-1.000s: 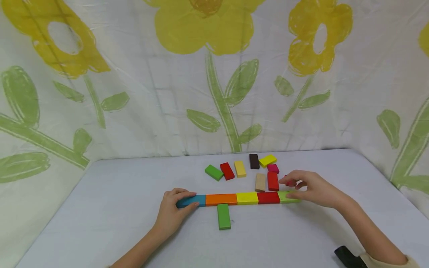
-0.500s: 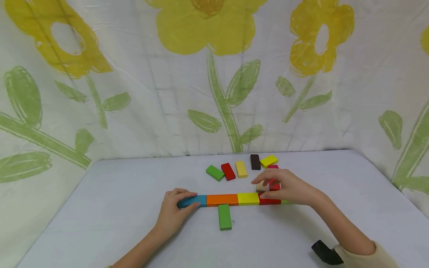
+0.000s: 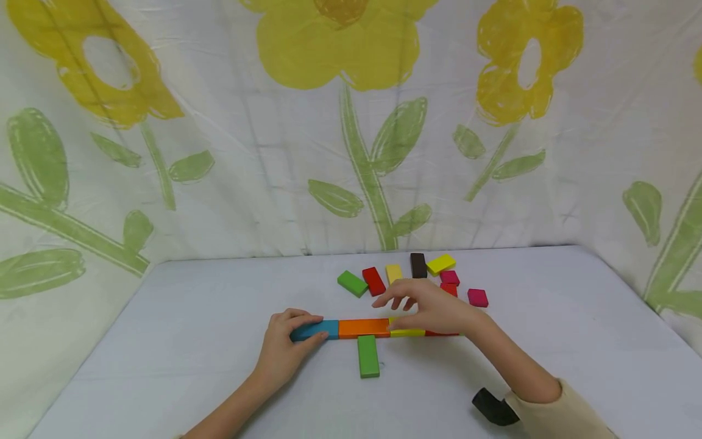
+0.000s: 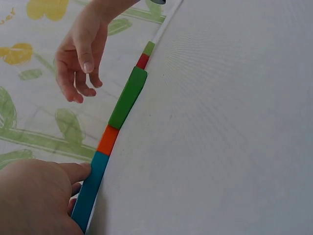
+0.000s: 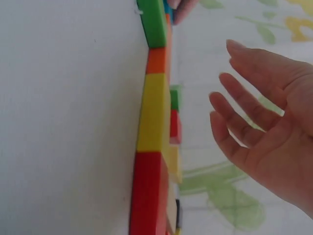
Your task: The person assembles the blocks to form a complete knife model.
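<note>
A row of coloured blocks lies end to end on the table. My left hand (image 3: 282, 341) pinches the blue block (image 3: 323, 330) at the row's left end, thumb on its near side and fingers on its far side. Rightward follow an orange block (image 3: 364, 328), a yellow block (image 5: 154, 112), a red block (image 5: 146, 191) and a light green block (image 4: 148, 48). A green block (image 3: 368, 356) juts toward me from the orange one. My right hand (image 3: 430, 305) hovers above the yellow block, holding nothing, fingers loosely bent; it hides part of the row.
Loose blocks lie behind the row: green (image 3: 353, 283), red (image 3: 374, 281), pale yellow (image 3: 393, 272), dark brown (image 3: 418, 265), bright yellow (image 3: 441, 264) and pink (image 3: 478, 297), among others. A flower-printed cloth (image 3: 263, 183) hangs behind the white table (image 3: 164, 341).
My right hand has moved left along the row, from the light green end to above the yellow block, uncovering the pink block on the right. My left hand has stayed on the blue block.
</note>
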`<state>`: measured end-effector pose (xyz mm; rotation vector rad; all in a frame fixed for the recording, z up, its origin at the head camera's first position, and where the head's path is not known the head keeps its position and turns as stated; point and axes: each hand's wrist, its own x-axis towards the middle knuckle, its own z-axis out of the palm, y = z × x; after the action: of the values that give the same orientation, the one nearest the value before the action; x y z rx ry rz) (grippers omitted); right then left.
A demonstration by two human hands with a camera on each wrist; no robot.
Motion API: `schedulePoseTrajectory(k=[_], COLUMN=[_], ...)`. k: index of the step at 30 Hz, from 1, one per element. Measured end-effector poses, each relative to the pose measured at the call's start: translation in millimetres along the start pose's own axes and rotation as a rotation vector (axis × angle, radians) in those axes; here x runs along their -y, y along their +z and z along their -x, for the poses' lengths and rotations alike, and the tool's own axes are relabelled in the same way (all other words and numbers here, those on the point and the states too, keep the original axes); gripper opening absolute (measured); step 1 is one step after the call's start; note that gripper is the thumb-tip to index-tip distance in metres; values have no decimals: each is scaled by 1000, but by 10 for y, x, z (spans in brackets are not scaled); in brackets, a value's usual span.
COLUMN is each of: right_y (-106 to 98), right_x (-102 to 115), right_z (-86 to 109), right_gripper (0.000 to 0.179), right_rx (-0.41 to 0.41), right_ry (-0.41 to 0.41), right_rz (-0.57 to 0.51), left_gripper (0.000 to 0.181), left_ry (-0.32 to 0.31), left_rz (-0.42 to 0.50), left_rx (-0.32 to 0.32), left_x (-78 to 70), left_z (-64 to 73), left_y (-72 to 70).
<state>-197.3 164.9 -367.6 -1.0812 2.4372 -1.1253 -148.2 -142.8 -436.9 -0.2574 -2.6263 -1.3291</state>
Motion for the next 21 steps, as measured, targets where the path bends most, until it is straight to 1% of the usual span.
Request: schedulePoseTrajectory(k=[8, 16, 21], right_y=[170, 262, 289], right_x=[0, -27, -20], right_z=[-131, -143, -162], right_gripper=[34, 32, 38], right_rx=[73, 137, 190], right_ry=[6, 29, 50], right_rz=[-27, -43, -31], left_gripper=[24, 24, 24], left_ry=[-1, 3, -4], left_rz=[-4, -8, -10], left_rx=[2, 2, 5], left_x=[-3, -4, -6], left_z=[2, 3, 4], left_y=[6, 6, -4])
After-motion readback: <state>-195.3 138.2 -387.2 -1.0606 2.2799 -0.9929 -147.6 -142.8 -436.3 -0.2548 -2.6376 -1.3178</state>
